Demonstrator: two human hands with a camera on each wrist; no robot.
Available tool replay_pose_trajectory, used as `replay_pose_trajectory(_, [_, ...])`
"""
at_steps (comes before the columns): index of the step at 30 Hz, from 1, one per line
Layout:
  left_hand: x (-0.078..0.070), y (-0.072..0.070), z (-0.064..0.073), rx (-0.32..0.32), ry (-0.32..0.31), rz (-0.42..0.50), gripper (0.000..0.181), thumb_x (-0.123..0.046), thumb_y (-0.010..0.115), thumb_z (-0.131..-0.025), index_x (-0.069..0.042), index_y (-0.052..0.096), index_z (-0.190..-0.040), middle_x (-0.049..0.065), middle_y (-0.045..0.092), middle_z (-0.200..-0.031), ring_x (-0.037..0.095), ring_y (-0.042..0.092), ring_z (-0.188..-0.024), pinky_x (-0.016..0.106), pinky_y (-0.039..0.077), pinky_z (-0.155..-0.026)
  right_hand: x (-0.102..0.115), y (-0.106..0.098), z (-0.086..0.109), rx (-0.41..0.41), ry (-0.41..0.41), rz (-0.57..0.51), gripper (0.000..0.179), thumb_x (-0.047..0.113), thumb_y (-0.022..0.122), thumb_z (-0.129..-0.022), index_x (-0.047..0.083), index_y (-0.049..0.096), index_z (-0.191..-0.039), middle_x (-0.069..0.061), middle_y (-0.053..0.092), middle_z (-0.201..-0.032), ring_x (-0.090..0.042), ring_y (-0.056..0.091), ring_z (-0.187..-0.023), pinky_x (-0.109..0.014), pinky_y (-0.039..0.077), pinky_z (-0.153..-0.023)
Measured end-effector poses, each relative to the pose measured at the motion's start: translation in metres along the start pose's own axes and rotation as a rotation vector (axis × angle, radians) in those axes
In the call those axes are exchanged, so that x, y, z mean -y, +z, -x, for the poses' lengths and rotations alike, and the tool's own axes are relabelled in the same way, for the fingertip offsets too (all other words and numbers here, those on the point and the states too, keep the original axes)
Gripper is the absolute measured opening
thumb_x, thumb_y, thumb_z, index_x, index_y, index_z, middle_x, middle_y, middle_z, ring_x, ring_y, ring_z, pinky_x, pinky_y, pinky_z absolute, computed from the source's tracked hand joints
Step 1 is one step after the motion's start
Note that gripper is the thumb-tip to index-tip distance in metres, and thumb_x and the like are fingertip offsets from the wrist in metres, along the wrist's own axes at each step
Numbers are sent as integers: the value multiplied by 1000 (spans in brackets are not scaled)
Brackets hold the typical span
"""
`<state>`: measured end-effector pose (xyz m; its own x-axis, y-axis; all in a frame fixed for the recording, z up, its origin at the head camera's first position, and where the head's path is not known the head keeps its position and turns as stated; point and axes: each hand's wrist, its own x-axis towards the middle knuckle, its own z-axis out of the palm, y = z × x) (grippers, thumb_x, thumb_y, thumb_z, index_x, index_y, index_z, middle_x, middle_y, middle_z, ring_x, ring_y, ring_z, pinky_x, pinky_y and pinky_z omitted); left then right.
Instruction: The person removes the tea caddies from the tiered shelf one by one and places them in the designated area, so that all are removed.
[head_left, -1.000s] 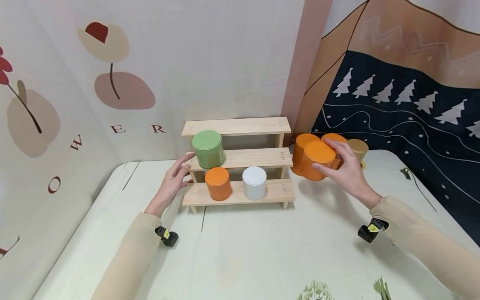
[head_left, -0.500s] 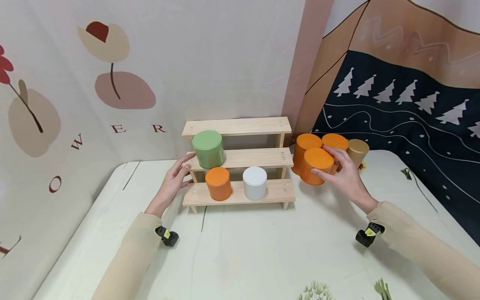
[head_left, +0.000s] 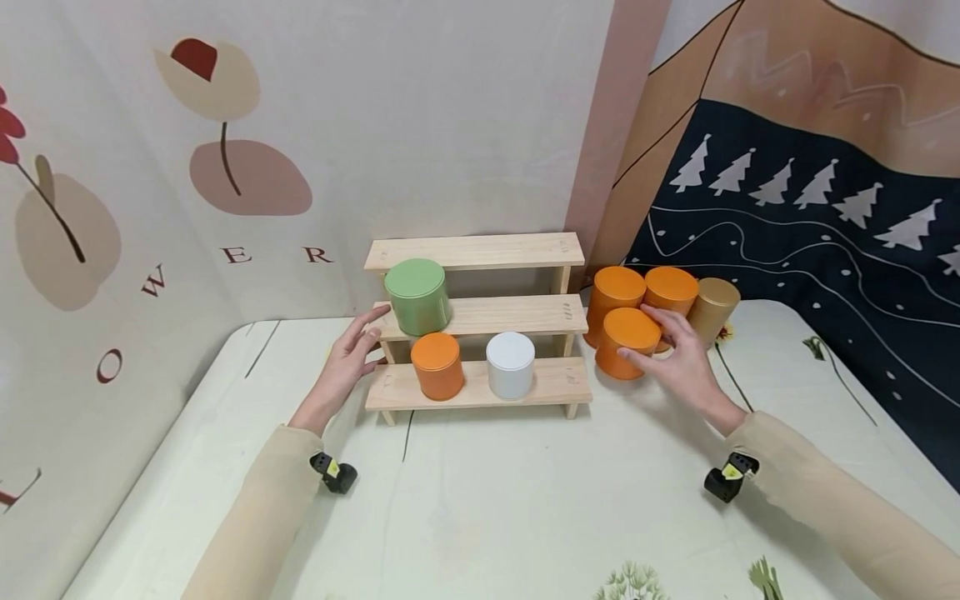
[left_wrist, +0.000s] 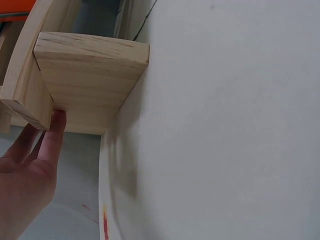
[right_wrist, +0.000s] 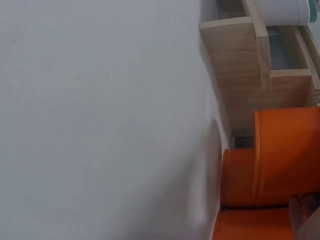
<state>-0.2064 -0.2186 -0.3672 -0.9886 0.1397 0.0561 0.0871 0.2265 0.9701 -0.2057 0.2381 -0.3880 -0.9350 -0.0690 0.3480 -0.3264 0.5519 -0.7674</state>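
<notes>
My right hand [head_left: 684, 367] grips an orange round canister [head_left: 627, 343] between thumb and fingers, to the right of the stepped wooden shelf [head_left: 517, 315]. In the right wrist view that canister [right_wrist: 287, 150] is raised off the white tabletop, overlapping other orange canisters [right_wrist: 237, 177]. My left hand [head_left: 341, 367] touches the shelf's left end with fairly straight fingers; the left wrist view has its fingertips against the wood [left_wrist: 80, 95]. A large green canister [head_left: 417, 298] stands on the middle step. On the lowest step are a small orange canister [head_left: 437, 367] and a white one [head_left: 511, 367].
Behind the held canister stand two orange canisters, one left [head_left: 615, 292] and one right [head_left: 671, 287], with a gold canister [head_left: 714, 307] beside them. A printed cloth [head_left: 465, 125] hangs behind the shelf. White cloth [head_left: 480, 508] covers the tabletop.
My right hand has brought the orange canister toward me and slightly left, away from the two behind it. The left hand stays at the shelf.
</notes>
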Motion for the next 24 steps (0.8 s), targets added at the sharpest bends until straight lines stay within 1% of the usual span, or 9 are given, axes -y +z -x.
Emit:
replay_pose_trajectory(6, [-1, 1, 0, -1, -2, 4, 47, -25, 37, -106, -11, 31, -151, 11, 18, -158, 41, 26, -138, 61, 31, -103, -5, 3, 3, 12, 8, 6, 72, 23, 78, -84, -1, 43, -142, -21, 41, -136, -35, 45, -115, -47, 40, -91])
replay_pose_trajectory(10, [-1, 1, 0, -3, -7, 1, 47, -25, 37, -106, -11, 30, -151, 10, 17, -158, 40, 25, -139, 62, 30, -103, -6, 4, 4, 24, 24, 14, 73, 24, 77, -85, -2, 41, -143, -22, 39, -137, -37, 46, -116, -41, 40, -91])
replay_pose_trajectory(13, [-1, 1, 0, -3, -7, 0, 47, -25, 37, -106, -11, 30, -151, 10, 16, -159, 41, 24, -139, 62, 30, -103, -8, 5, 5, 34, 36, 17, 74, 24, 76, -85, -3, 40, -143, -23, 38, -139, -38, 45, -118, -43, 39, -93])
replay_pose_trajectory(20, [-2, 0, 1, 0, -3, -4, 47, -24, 36, -107, -12, 30, -151, 9, 17, -159, 41, 25, -139, 62, 30, -103, -10, 7, 5, 48, 51, 1, 74, 21, 77, -85, -6, 39, -143, -25, 37, -138, -42, 44, -119, -56, 38, -98])
replay_pose_trajectory(24, [-1, 0, 0, -3, -5, -2, 46, -23, 36, -107, -12, 30, -151, 9, 17, -159, 41, 26, -138, 62, 30, -103, -12, 8, 6, 59, 64, -8, 75, 21, 77, -85, -6, 38, -143, -26, 36, -138, -45, 43, -121, -59, 36, -100])
